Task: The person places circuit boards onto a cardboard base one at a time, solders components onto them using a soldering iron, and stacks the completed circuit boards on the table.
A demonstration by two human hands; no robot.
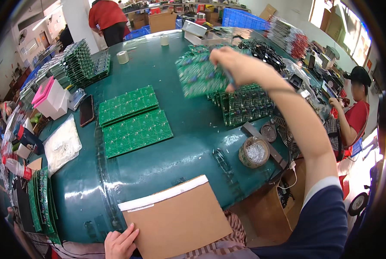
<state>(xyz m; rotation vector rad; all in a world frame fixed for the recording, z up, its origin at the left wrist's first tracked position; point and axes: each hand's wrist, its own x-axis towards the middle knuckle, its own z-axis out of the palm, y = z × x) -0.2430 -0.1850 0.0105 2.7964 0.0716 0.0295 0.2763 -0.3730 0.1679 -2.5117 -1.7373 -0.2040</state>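
Note:
My right hand [235,65] is closed on the edge of a green circuit board panel [198,78], raised and blurred by motion over the table's far middle. A dark, thin item shows beside its fingers; its kind is unclear. Beneath and right of that hand, populated circuit boards [247,105] stand in a stack. My left hand [121,242] grips the left edge of a brown cardboard sheet [180,220] with a white strip along its top, lying over my lap and the table edge. Two stacks of green circuit board panels [137,131] lie left of centre.
A round tub with silvery contents [254,152] stands at the right table edge beside a metal bar [266,144]. Black cables [262,54] lie behind the boards. At left are a phone [87,111], a white bag [62,144] and upright boards [42,203]. A person [352,108] sits right.

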